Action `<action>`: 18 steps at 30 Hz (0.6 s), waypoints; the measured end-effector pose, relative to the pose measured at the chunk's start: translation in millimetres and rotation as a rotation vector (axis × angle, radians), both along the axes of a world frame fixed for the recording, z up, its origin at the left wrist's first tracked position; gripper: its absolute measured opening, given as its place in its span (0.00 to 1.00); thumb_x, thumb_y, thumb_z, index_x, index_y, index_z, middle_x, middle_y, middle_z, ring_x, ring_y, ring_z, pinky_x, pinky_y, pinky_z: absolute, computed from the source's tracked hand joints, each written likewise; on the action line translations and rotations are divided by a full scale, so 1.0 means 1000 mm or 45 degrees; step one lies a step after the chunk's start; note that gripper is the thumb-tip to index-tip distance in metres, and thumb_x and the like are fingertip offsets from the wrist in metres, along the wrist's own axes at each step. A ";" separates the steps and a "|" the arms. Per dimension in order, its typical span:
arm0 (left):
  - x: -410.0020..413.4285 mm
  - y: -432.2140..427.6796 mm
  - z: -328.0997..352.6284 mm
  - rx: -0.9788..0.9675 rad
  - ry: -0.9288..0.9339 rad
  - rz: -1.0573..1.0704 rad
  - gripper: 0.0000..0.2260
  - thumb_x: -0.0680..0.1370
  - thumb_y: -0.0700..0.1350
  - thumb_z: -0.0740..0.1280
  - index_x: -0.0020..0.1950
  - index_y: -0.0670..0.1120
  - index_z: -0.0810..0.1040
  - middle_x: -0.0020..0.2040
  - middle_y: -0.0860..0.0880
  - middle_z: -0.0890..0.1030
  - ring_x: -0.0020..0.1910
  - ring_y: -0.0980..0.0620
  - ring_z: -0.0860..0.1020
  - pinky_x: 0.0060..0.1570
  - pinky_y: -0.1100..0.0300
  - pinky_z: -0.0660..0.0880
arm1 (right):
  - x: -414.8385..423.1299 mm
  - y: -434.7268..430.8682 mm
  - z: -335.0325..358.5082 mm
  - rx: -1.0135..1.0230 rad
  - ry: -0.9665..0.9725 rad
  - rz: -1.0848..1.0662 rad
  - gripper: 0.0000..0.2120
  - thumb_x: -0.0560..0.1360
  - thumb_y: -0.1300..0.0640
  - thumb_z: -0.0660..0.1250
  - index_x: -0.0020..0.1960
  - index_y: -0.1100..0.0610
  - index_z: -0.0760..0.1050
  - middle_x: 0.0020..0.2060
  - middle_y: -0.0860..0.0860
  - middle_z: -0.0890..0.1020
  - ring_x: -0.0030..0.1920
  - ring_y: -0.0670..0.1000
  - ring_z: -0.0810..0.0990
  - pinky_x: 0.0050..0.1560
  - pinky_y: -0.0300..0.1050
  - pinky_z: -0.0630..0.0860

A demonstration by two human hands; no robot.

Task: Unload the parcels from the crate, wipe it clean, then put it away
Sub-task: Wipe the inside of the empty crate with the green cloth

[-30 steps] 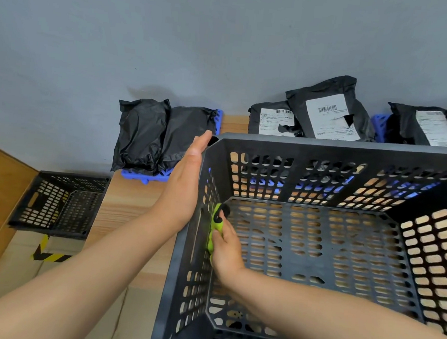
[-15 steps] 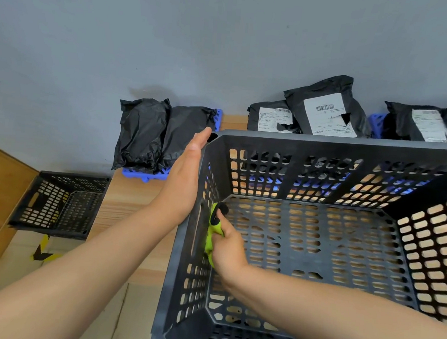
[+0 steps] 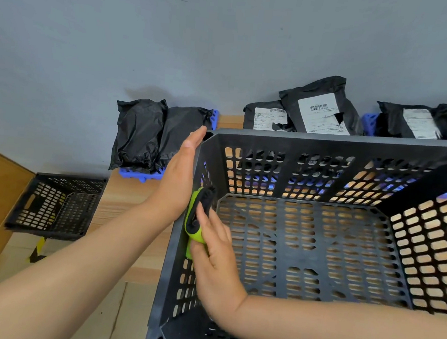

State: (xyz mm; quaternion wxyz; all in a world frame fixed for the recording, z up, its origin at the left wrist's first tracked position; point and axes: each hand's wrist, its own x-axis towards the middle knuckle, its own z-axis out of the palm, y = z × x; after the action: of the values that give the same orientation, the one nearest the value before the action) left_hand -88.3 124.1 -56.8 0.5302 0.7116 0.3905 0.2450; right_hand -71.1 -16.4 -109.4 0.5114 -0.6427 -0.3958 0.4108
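Flat and straight-fingered, my left hand (image 3: 174, 189) presses the outside left wall of the crate (image 3: 326, 142); my right hand (image 3: 215, 265), inside, grips a cloth (image 3: 196, 215) against that wall. The crate sits on the bench (image 3: 126, 199); parcels (image 3: 323, 110) lie along its far edge.

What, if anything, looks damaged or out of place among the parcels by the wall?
The white label on the tallest parcel, behind the crate, looks torn: a jagged black gap breaks its lower right. The parcel left of it shows a similar tear in its label. Nothing else stands out.
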 end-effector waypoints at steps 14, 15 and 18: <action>0.001 0.000 -0.001 0.009 0.019 0.006 0.22 0.83 0.54 0.41 0.75 0.55 0.60 0.74 0.60 0.63 0.73 0.65 0.58 0.74 0.58 0.53 | 0.005 -0.001 -0.045 -0.025 -0.156 0.004 0.38 0.76 0.75 0.53 0.70 0.38 0.48 0.68 0.29 0.49 0.69 0.27 0.44 0.69 0.25 0.42; 0.001 0.000 0.000 0.011 0.024 0.004 0.22 0.83 0.54 0.41 0.76 0.55 0.60 0.74 0.60 0.63 0.73 0.64 0.57 0.75 0.57 0.53 | 0.006 -0.001 -0.049 -0.076 -0.140 0.010 0.38 0.76 0.74 0.53 0.70 0.37 0.48 0.67 0.29 0.49 0.69 0.28 0.44 0.69 0.25 0.42; 0.001 -0.001 0.001 0.011 0.025 0.007 0.22 0.84 0.53 0.41 0.76 0.54 0.60 0.74 0.59 0.62 0.73 0.64 0.57 0.75 0.56 0.52 | 0.012 -0.007 -0.072 -0.314 -0.138 0.069 0.35 0.78 0.72 0.54 0.71 0.39 0.50 0.71 0.36 0.53 0.73 0.38 0.47 0.71 0.32 0.42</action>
State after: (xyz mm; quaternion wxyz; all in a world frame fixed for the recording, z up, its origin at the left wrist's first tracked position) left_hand -87.0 123.5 -56.2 0.5224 0.7152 0.3967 0.2412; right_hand -59.5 -23.0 -181.3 0.3950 -0.7111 -0.3866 0.4346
